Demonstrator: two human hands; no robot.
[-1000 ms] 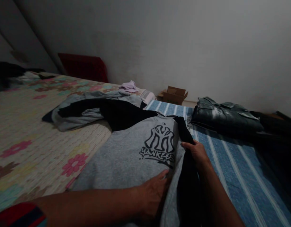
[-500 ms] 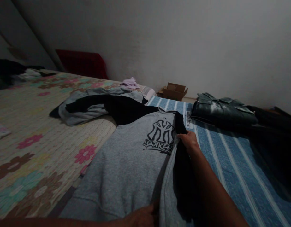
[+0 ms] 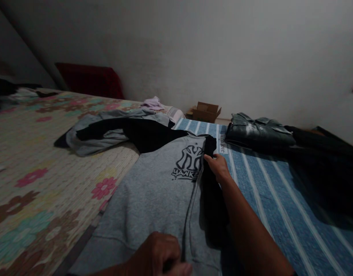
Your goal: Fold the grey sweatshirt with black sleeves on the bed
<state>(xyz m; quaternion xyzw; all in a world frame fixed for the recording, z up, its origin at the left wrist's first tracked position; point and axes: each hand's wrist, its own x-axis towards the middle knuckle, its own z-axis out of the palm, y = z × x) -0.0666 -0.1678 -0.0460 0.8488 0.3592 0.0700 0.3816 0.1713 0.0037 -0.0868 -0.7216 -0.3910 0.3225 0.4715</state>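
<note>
By the right hand (image 3: 219,168), the turned-in side edge of a grey-and-black sweatshirt (image 3: 153,188) is pinched near the shoulder, between thumb and finger. The left hand (image 3: 159,253) is held curled over the lower front of the same garment, by the hem; whether any cloth is gripped in it cannot be told.

The sweatshirt is laid front up, its neckline pointed away from the person, across the join between two bed coverings. Its chest print (image 3: 190,163), dark lettering under a large emblem, is cut off at the right by the fold. Along that side a black sleeve (image 3: 213,207) is stretched down toward the person; the other black sleeve (image 3: 153,132) is spread out to the left, over a crumpled grey garment (image 3: 81,147).

To the left, a floral sheet (image 3: 61,188) is seen, and to the right a blue striped cover (image 3: 268,191), on which a folded dark jacket (image 3: 257,130) is placed beyond the right hand. Dark cloth (image 3: 326,184) is heaped at the far right. Farther back, a lilac cloth (image 3: 152,102) is left bunched near the bed's edge, an open cardboard box (image 3: 206,112) is set by the wall (image 3: 176,46), and a red panel (image 3: 90,80) is leaned there. More clothing (image 3: 2,88) is piled at the far left.
</note>
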